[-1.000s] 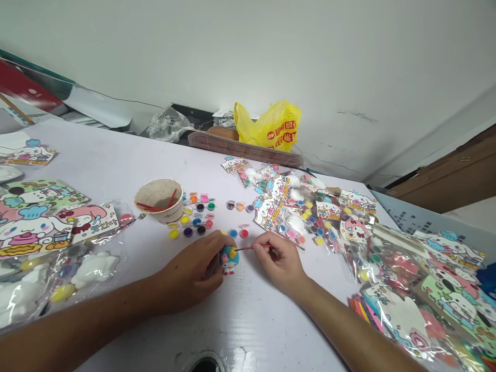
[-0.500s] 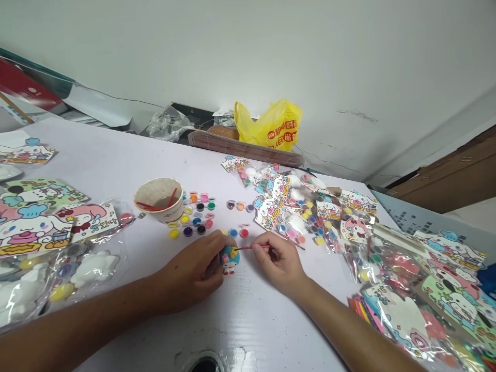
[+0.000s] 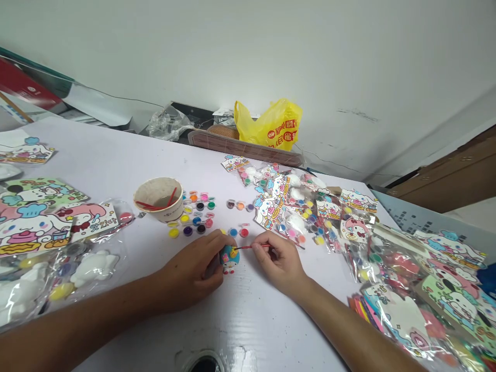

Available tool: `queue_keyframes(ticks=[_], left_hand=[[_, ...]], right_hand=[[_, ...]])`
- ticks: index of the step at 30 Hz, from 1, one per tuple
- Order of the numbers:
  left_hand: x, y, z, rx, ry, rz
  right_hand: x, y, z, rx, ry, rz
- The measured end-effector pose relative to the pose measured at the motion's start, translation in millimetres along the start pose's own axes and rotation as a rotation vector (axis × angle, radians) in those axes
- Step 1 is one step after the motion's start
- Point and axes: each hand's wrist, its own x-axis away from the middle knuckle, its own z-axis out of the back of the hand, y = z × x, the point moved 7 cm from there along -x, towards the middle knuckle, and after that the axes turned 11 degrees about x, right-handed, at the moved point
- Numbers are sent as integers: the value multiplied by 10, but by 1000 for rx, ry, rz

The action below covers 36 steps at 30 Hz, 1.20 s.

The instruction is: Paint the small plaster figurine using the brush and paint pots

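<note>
My left hand [image 3: 205, 263] is closed round the left side of a small painted figurine [image 3: 230, 264], which stands upright on the white table [image 3: 248, 320]. The figurine has a blue hood, a yellow patch, a white face and red feet. In my right hand [image 3: 279, 261] a thin red paintbrush [image 3: 251, 247] is pinched. Its dark tip touches or nearly touches the yellow patch. Small open paint pots [image 3: 197, 222] in several colours lie just beyond my left hand. A paper cup [image 3: 158, 199] behind them holds cloudy water and red brushes.
Packaged painting kits [image 3: 298, 206] with cartoon cards cover the right side. More kits [image 3: 58, 232] lie at the left. A yellow plastic bag [image 3: 269, 126] sits at the back edge by the wall. A dark round opening [image 3: 205, 363] is at the near edge.
</note>
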Motion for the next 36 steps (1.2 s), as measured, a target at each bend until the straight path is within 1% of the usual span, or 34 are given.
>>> queue_keyframes(ticks=[6,12,17,22,28,36], left_hand=[[-4,-17,-3,-7,13,-12],[-1,-13,3,-5,22,-24],[-4,-23,-3,-7,9,-13],[-1,-37,-13,16,22,-35],[13,-20,-18,-13,14,-40],[19,-1,-27,-49,14,-48]], right_hand=[[-5,15,16,7,32,-9],[3,14,-8,-10,0,-2],[2,16,12,2,30,-6],[7,-16,43,34,54,39],[0,-83,62,53,78,120],[9,-122,62,46,76,149]])
